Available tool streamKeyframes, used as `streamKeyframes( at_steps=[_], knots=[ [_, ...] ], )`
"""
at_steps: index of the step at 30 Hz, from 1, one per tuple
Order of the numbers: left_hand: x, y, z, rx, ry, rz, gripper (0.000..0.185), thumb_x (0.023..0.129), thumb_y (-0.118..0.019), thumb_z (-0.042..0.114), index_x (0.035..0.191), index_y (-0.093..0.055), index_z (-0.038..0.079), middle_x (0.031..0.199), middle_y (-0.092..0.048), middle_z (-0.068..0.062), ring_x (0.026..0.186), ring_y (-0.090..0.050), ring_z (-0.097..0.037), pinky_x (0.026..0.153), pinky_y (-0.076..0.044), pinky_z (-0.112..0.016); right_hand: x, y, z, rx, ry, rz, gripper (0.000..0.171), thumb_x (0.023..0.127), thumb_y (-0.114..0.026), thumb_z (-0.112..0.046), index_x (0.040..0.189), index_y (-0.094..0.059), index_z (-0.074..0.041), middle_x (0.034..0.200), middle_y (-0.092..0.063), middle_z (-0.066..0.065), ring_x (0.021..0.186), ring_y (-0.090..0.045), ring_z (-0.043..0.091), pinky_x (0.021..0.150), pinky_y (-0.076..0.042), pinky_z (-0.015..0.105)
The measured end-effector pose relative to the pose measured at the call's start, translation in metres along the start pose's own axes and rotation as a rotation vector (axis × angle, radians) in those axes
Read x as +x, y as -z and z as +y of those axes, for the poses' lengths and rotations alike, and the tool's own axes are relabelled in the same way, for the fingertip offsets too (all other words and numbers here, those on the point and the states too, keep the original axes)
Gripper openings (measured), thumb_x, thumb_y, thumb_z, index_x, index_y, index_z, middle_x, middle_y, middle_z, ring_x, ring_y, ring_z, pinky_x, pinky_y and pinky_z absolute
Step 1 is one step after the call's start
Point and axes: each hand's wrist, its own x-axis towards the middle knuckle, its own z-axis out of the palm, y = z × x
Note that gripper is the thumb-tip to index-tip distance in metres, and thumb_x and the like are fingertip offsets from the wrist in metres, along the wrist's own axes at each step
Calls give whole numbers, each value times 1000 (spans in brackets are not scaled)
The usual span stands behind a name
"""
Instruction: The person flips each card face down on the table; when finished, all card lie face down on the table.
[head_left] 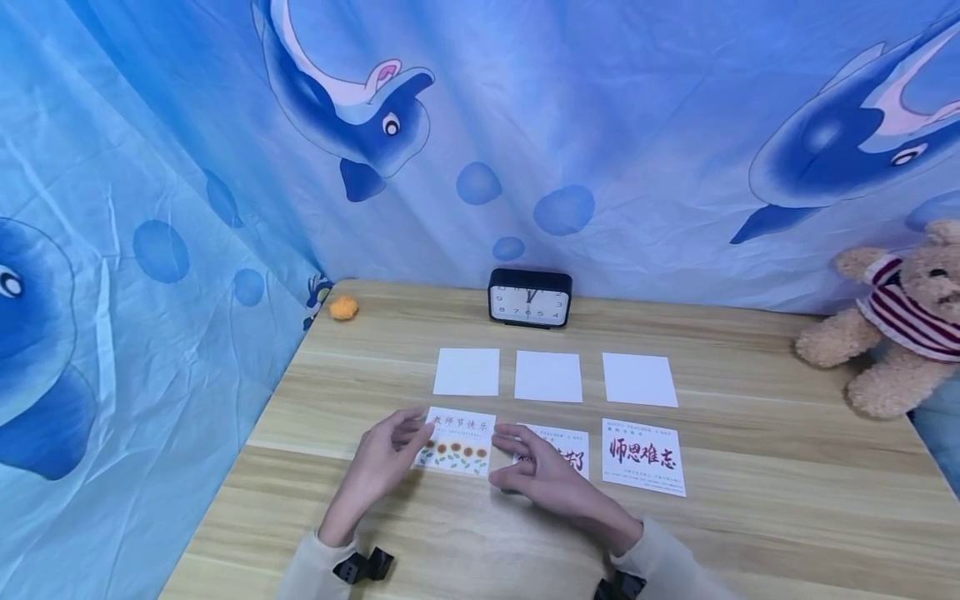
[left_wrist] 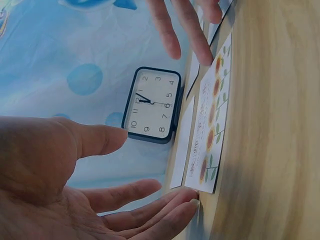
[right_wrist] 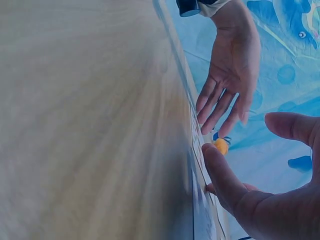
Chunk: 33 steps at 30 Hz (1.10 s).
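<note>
Centrally on the counter (head_left: 750, 467), the sunflower card (head_left: 456, 452) lies flat in the near row, left of two other printed cards; left hand (head_left: 381, 463), fingers spread and relaxed, touches its left edge with the fingertips (left_wrist: 186, 206); right hand (head_left: 542, 472), fingers likewise apart, rests at its right edge, over the middle card (head_left: 573, 447); three blank cards (head_left: 548, 376) and a clock (head_left: 529, 297) lie behind

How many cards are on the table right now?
6. Three blank cards in the back row: left, middle, right. Three printed in front: sunflower card between both hands, middle card partly under the right hand, right card.
</note>
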Motion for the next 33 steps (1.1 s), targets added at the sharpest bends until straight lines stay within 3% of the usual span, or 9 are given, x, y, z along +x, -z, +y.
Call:
streamKeyframes(
  at_steps=[5, 14, 18, 21, 28, 33],
  knots=[
    [-2, -3, 1, -13, -1, 9, 47, 102, -68, 29, 138, -62, -1, 122, -75, -18, 110, -74, -33, 97, -62, -47, -1, -2, 3, 49, 6, -2, 76, 98, -72, -25, 160, -33, -5, 165, -38, 25, 125, -67, 31, 106, -58, 37],
    [-9, -9, -1, -45, 7, 14, 46, 102, -69, 28, 137, -63, -1, 128, -73, -20, 114, -73, -32, 97, -63, -42, 1, 0, 4, 139, -24, 24, 74, 97, -71, -20, 159, -35, -4, 162, -42, 25, 137, -59, 39, 111, -55, 41],
    [-17, -14, 4, 22, -12, -1, 46, 101, -69, 30, 136, -64, 1, 132, -70, -22, 118, -71, -36, 99, -62, -46, 0, 0, 5, 159, -36, 38, 74, 96, -72, -20, 157, -36, -2, 161, -45, 26, 136, -59, 39, 110, -56, 40],
    [-21, -18, 10, 95, -30, -16, 48, 100, -70, 33, 137, -65, 2, 136, -68, -23, 126, -67, -40, 108, -55, -55, 1, -1, 5, 190, -42, 55, 73, 96, -73, -19, 157, -37, -1, 160, -46, 25, 138, -58, 39, 108, -57, 39],
    [-28, -22, 21, 175, -56, -62, 55, 100, -69, 40, 141, -62, 4, 147, -60, -25, 138, -55, -46, 118, -40, -66, 4, 1, 2, 249, -40, 111, 69, 96, -72, -16, 155, -40, 2, 154, -55, 21, 140, -57, 34, 108, -55, 25],
    [-31, -25, 28, 195, -71, -102, 64, 98, -68, 49, 143, -60, 4, 152, -54, -29, 143, -48, -51, 120, -36, -69, 9, 4, -3, 353, -52, 106, 71, 96, -72, -14, 156, -38, 4, 150, -58, 23, 138, -60, 33, 113, -53, 35]
  ],
)
